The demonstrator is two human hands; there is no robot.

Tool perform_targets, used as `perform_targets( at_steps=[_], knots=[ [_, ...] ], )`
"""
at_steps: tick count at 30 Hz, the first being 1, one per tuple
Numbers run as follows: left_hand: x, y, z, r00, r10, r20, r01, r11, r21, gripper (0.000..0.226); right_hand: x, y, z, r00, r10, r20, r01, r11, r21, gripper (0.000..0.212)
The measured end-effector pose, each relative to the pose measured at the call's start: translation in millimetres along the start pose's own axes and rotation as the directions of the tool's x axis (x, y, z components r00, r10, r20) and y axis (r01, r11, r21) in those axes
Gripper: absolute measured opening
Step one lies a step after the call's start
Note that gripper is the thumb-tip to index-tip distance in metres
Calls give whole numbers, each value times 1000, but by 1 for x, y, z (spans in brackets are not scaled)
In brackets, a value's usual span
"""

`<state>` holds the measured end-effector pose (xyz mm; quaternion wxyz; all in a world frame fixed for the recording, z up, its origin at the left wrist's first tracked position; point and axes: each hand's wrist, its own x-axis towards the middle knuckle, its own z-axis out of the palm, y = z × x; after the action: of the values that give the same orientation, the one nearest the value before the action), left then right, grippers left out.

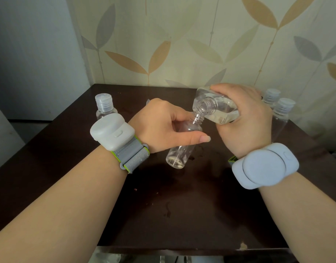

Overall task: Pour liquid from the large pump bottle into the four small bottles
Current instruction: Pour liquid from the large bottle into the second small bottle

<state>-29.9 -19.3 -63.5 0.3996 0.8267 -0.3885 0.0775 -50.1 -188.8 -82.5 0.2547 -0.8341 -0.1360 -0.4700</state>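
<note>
My right hand (245, 118) grips the large clear bottle (218, 105), pump off, tipped over with its open neck pointing down and left. Its mouth meets the open neck of a small clear bottle (179, 150). My left hand (163, 124) holds that small bottle between thumb and fingers, slightly tilted, above the dark table (182, 205). A little liquid lies in the small bottle's bottom. A capped small bottle (104, 105) stands at the back left, behind my left wrist. Two capped small bottles (281, 109) stand at the back right, partly behind my right hand.
Wet spots lie on the dark wooden tabletop around and in front of the bottles. The leaf-patterned wall stands right behind the table. Grey wrist devices are strapped on both forearms. A small clear object peeks out behind my left hand.
</note>
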Motion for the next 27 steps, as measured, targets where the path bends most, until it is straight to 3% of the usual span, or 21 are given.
perform_targets(
  at_steps=[27],
  knots=[
    [1,-4,2,999,3,-37,-1,999,45,43,-1,-3,-1,1000,13,13,-13,1000,13,46]
  ],
)
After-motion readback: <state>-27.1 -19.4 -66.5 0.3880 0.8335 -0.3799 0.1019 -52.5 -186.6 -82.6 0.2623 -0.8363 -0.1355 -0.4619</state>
